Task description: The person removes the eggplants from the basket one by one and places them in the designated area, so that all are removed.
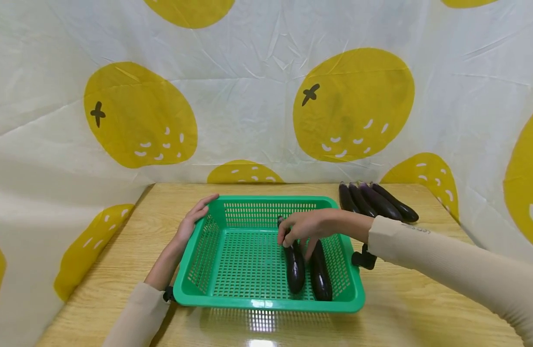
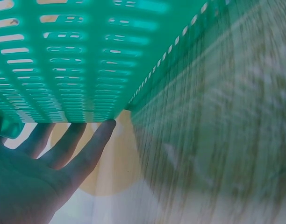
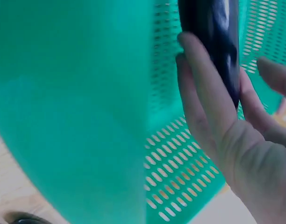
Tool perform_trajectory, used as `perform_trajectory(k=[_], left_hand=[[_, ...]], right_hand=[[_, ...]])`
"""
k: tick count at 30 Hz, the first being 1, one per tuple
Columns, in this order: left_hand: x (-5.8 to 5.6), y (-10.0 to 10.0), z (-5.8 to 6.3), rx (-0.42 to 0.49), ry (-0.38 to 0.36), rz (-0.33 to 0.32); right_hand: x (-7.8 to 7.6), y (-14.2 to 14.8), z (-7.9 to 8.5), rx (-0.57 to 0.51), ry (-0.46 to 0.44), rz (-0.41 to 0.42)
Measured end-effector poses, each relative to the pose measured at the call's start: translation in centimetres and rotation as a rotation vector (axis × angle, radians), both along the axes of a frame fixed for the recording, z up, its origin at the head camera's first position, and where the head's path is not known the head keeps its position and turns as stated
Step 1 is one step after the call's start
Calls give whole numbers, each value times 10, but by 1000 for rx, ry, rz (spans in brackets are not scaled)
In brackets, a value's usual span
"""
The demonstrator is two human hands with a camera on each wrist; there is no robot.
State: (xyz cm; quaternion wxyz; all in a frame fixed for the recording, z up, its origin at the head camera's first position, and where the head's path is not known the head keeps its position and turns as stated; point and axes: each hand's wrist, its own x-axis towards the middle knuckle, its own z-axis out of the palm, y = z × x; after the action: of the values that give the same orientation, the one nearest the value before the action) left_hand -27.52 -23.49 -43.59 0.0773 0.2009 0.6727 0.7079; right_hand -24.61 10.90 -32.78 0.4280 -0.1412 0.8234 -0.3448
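A green plastic basket [image 1: 259,302] stands on the wooden table with two dark eggplants inside. My right hand [image 1: 307,224] reaches over its right side, around the upper part of the left eggplant [image 1: 295,274]. In the right wrist view, fairly straight fingers lie along a glossy eggplant [image 3: 218,28], with the thumb held apart. The right eggplant [image 1: 321,277] lies beside it, its upper end hidden beneath the hand. My left hand [image 1: 189,225] rests against the basket's far left corner, fingers extended along the outside in the left wrist view.
Several more eggplants [image 1: 381,202] lie side by side at the table's back right, partly behind the right forearm. A cloth with yellow fruit prints [image 1: 249,120] hangs behind the wooden table [image 1: 422,299]. Each wrist wears a black device [image 1: 364,258].
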Motion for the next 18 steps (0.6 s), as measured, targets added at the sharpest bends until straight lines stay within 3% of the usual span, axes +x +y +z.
perform_trajectory(k=[4,9,18], left_hand=[[0,0,-1,7,-5,-5],[1,0,0,8,13,-7],[2,1,0,3,26,-14]], right_hand=[[1,5,11,-91,34,-41],[2,13,22,-200,79,-32],[6,28,24,-336,134,-24]])
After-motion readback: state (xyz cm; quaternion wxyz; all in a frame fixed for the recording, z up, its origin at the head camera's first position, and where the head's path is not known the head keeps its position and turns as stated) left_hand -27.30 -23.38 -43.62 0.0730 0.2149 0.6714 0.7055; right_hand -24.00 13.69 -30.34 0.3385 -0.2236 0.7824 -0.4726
